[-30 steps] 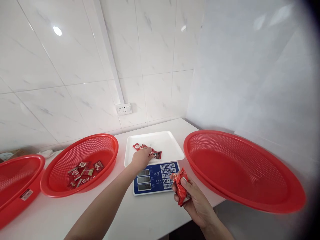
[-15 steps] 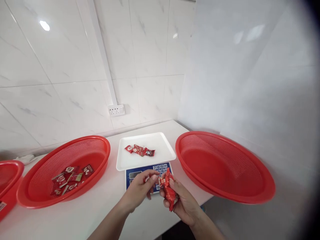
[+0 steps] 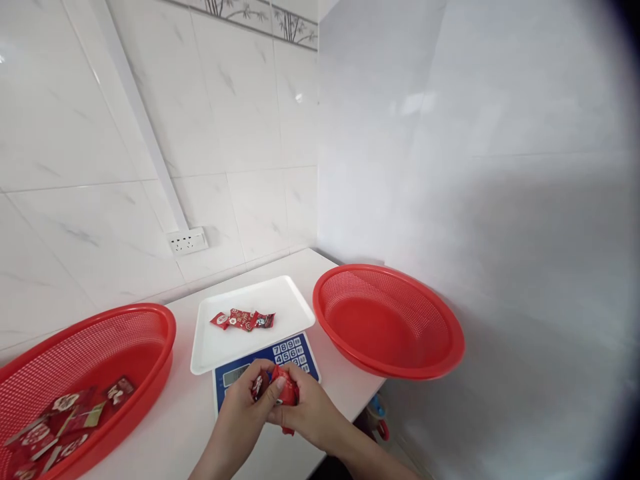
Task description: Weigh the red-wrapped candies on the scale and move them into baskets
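In front of the scale, my left hand [image 3: 245,407] and my right hand [image 3: 313,413] are pressed together. Shiny red candy packets [image 3: 287,392] are gripped in my right hand, with my left thumb lying against them. A small dark-red candy packet [image 3: 258,385] shows between my left fingers, partly hidden. Beneath and beyond my hands is a blue-faced digital scale [image 3: 310,360], its keypad partly covered. A white tray [image 3: 207,353] rests on its far side, bearing several red wrapped candies [image 3: 243,319] laid in a row.
On the left, a red mesh basket [image 3: 163,360] holds several red packets [image 3: 65,417]. Another red basket [image 3: 440,363] stands at the right end of the white table [image 3: 165,440]. Tiled walls close in behind, with a socket [image 3: 187,241]. Blue and red items [image 3: 377,413] show below the table.
My view has turned to the right, so everything sits further left. My hands have come together around the packets, whereas my left hand was slightly apart before.
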The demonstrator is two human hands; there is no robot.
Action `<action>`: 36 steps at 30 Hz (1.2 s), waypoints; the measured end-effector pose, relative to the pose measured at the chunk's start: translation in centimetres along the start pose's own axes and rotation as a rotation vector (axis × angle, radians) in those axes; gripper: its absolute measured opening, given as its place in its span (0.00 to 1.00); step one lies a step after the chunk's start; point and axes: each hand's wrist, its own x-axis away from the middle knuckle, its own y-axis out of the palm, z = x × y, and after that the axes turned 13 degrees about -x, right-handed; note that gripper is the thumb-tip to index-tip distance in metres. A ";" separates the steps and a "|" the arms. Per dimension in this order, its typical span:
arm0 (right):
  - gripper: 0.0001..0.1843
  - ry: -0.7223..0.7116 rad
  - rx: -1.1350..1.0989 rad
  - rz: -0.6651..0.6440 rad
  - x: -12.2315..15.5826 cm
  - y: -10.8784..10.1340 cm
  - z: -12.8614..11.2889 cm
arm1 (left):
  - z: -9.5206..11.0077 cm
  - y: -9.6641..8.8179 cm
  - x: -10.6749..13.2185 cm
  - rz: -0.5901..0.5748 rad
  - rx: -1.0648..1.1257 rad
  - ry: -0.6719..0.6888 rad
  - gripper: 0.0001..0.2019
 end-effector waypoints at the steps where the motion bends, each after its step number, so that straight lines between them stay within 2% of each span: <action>1: 0.25 0.001 -0.001 0.004 0.0 0.0 0.1 | 0.0 0.1 0.0 0.014 0.013 -0.004 0.14; 7: 0.30 0.092 -0.166 -0.071 0.0 0.1 0.7 | -0.1 -0.4 0.3 0.019 0.163 -0.075 0.15; 11: 0.30 0.144 -0.340 -0.119 -0.3 0.1 0.6 | -0.1 -1.2 0.4 0.094 0.161 -0.058 0.14; 14: 0.27 0.193 -0.468 -0.128 -0.8 0.1 0.6 | 0.2 -1.5 0.5 0.148 0.202 -0.041 0.14; 17: 0.24 0.197 -0.589 -0.105 -1.1 0.3 1.0 | 0.1 -1.6 0.6 0.165 0.261 -0.055 0.14; 20: 0.25 0.222 -0.642 -0.069 -1.2 0.6 1.6 | -0.3 -1.5 0.8 0.167 0.345 -0.136 0.16; 27: 0.22 0.396 -0.727 0.140 -1.2 0.6 2.3 | -1.0 -1.5 0.7 0.205 0.492 -0.199 0.17; 32: 0.20 0.318 -0.651 0.061 -1.3 0.6 1.8 | -0.9 -2.0 0.4 0.285 0.496 -0.196 0.16; 36: 0.20 0.194 -0.533 0.072 -1.4 0.6 1.3 | -1.0 -2.2 0.4 0.148 0.445 -0.189 0.18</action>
